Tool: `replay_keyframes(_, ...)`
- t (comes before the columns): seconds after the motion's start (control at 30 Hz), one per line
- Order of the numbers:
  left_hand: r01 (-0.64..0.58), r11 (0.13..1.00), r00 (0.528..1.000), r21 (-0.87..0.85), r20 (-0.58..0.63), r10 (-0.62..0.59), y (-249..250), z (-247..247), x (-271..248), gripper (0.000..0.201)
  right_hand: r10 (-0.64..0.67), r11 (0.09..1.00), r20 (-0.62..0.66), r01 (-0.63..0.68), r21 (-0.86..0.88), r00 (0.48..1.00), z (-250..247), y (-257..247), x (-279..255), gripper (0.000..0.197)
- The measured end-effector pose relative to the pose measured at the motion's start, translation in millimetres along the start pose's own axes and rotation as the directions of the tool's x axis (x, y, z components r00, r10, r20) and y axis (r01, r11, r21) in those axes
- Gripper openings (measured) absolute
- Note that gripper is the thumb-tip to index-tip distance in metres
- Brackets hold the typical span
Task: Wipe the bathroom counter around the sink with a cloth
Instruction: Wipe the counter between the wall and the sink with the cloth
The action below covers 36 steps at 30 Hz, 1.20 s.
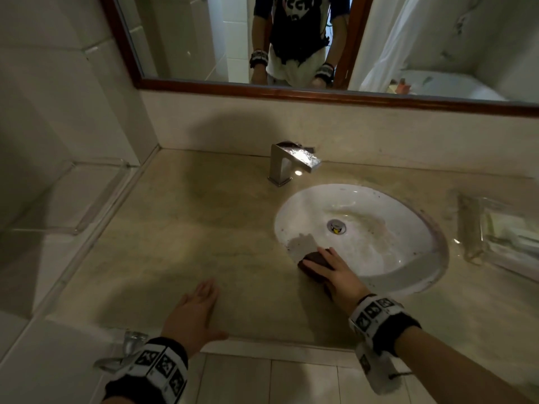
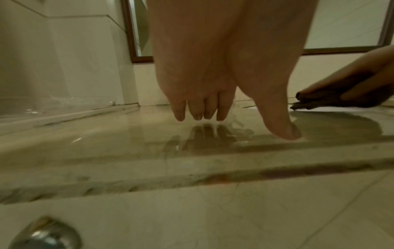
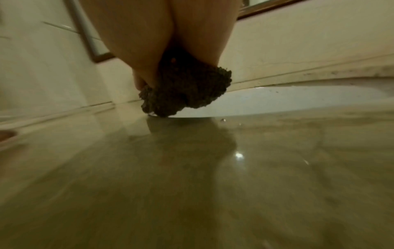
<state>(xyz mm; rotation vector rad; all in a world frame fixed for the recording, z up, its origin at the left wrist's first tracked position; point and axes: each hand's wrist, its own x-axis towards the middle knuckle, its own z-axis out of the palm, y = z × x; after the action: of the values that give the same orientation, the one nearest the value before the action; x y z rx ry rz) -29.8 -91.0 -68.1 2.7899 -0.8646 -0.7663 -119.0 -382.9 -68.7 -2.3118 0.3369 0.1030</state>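
Note:
A dark brown cloth (image 1: 318, 257) sits on the beige stone counter (image 1: 204, 228) at the near-left rim of the white oval sink (image 1: 379, 243). My right hand (image 1: 335, 269) grips the bunched cloth, fingers over it and thumb beside it. The right wrist view shows the cloth (image 3: 187, 91) bulging below my right hand (image 3: 160, 50), touching the counter (image 3: 192, 168) where the sink rim (image 3: 277, 101) begins. My left hand (image 1: 204, 307) lies flat on the counter near its front edge, left of the cloth. Its straight fingers (image 2: 200, 109) and thumb touch the glossy surface.
A square chrome faucet (image 1: 283, 164) stands behind the sink. A clear plastic tray (image 1: 495, 228) lies on the counter right of the sink. A glass shelf (image 1: 87, 199) juts from the left tiled wall. A wood-framed mirror (image 1: 291, 91) hangs above. A chrome fitting (image 1: 131, 342) sits below the front edge.

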Motion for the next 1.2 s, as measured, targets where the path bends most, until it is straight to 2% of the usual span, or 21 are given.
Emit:
replay_keyframes(0.03, -0.023, 1.0, 1.0, 0.004, -0.02, 0.023, 5.6, 0.6, 1.1, 0.1, -0.038, 0.999, 0.036, 0.038, -0.006, 0.999, -4.9, -6.6, -10.3, 0.068)
replay_keyframes(0.07, -0.053, 0.999, 0.998, 0.005, -0.027, 0.053, 12.3, 1.9, 2.5, 0.102, -0.146, 0.979, 0.117, 0.161, -0.129, 0.982, -4.7, -5.5, -22.8, 0.068)
replay_keyframes(0.1, -0.084, 0.997, 0.996, 0.001, -0.022, 0.084, 19.9, 3.3, 4.0, 0.103, -0.276, 0.884, 0.184, 0.324, -0.337, 0.943, -2.6, -7.5, -34.9, 0.07)
replay_keyframes(0.13, -0.11, 0.994, 0.994, -0.003, -0.014, 0.11, 28.3, 4.7, 6.3, 0.105, -0.347, 0.775, 0.264, 0.434, -0.459, 0.9, -0.2, -1.7, -46.8, 0.073)
replay_keyframes(0.17, -0.13, 0.992, 0.992, -0.006, -0.007, 0.13, 36.5, 6.0, 9.4, 0.106, -0.369, 0.686, 0.364, 0.515, -0.514, 0.855, 3.3, 5.2, -59.6, 0.074)
replay_keyframes(0.23, -0.162, 0.987, 0.987, -0.008, 0.012, 0.162, 52.0, 6.3, 14.6, 0.108, -0.356, 0.608, 0.531, 0.622, -0.493, 0.769, 9.7, 16.5, -80.0, 0.072)
replay_keyframes(0.3, -0.187, 0.982, 0.982, 0.013, 0.027, 0.186, 65.0, 5.9, 20.7, 0.106, -0.423, 0.49, 0.519, 0.669, -0.559, 0.743, 8.6, 34.4, -90.5, 0.073)
replay_keyframes(0.4, -0.191, 0.981, 0.98, 0.044, 0.067, 0.188, 75.1, 5.8, 26.9, 0.105, -0.349, 0.456, 0.466, 0.582, -0.673, 0.813, -6.8, 41.9, -93.9, 0.093)
replay_keyframes(0.43, -0.187, 0.982, 0.98, 0.039, 0.078, 0.184, 75.8, 6.7, 28.2, 0.105, -0.334, 0.458, 0.466, 0.574, -0.679, 0.819, -9.6, 46.7, -92.1, 0.097)
replay_keyframes(0.53, -0.178, 0.984, 0.981, 0.011, 0.082, 0.177, 75.0, 9.6, 30.7, 0.105, -0.343, 0.545, 0.455, 0.569, -0.616, 0.822, -18.8, 62.5, -78.5, 0.102)
replay_keyframes(0.6, -0.182, 0.983, 0.98, 0.01, 0.08, 0.18, 74.4, 10.8, 31.8, 0.106, -0.286, 0.612, 0.392, 0.482, -0.628, 0.874, -28.7, 67.9, -67.3, 0.098)
replay_keyframes(0.7, -0.179, 0.984, 0.981, 0.017, 0.08, 0.177, 73.4, 11.8, 34.0, 0.107, -0.167, 0.708, 0.304, 0.328, -0.625, 0.938, -45.8, 72.9, -53.6, 0.082)
replay_keyframes(0.73, -0.18, 0.983, 0.981, 0.024, 0.083, 0.178, 73.4, 11.9, 34.5, 0.107, -0.095, 0.732, 0.287, 0.262, -0.628, 0.953, -51.6, 74.4, -52.8, 0.078)
replay_keyframes(0.87, -0.194, 0.98, 0.975, 0.052, 0.115, 0.188, 73.1, 7.5, 33.7, 0.101, 0.071, 0.758, 0.206, 0.081, -0.647, 0.976, -69.3, 73.3, -52.4, 0.079)
replay_keyframes(0.93, -0.186, 0.98, 0.979, 0.067, 0.1, 0.179, 75.0, -3.2, 32.3, 0.081, 0.101, 0.791, 0.178, 0.029, -0.612, 0.979, -71.3, 69.3, -58.2, 0.077)
replay_keyframes(0.97, -0.179, 0.981, 0.982, 0.075, 0.068, 0.174, 76.4, -8.4, 31.8, 0.067, 0.074, 0.789, 0.183, 0.055, -0.612, 0.98, -68.4, 66.5, -63.6, 0.079)
replay_keyframes(1.0, -0.172, 0.981, 0.985, 0.089, 0.029, 0.17, 78.1, -13.0, 32.2, 0.054, -0.014, 0.755, 0.188, 0.134, -0.642, 0.982, -64.0, 63.2, -69.2, 0.083)
replay_keyframes(1.03, -0.166, 0.98, 0.986, 0.108, -0.004, 0.167, 79.8, -15.6, 32.3, 0.045, -0.106, 0.686, 0.228, 0.237, -0.688, 0.968, -57.8, 58.5, -75.0, 0.088)
replay_keyframes(1.13, -0.135, 0.983, 0.99, 0.125, -0.032, 0.14, 87.4, -20.6, 33.3, 0.04, -0.152, 0.498, 0.425, 0.441, -0.747, 0.892, -33.7, 53.0, -88.4, 0.1)
replay_keyframes(1.2, -0.137, 0.986, 0.99, 0.094, -0.021, 0.139, 91.5, -22.2, 37.9, 0.04, -0.15, 0.41, 0.473, 0.49, -0.769, 0.868, -31.8, 52.0, -87.4, 0.103)
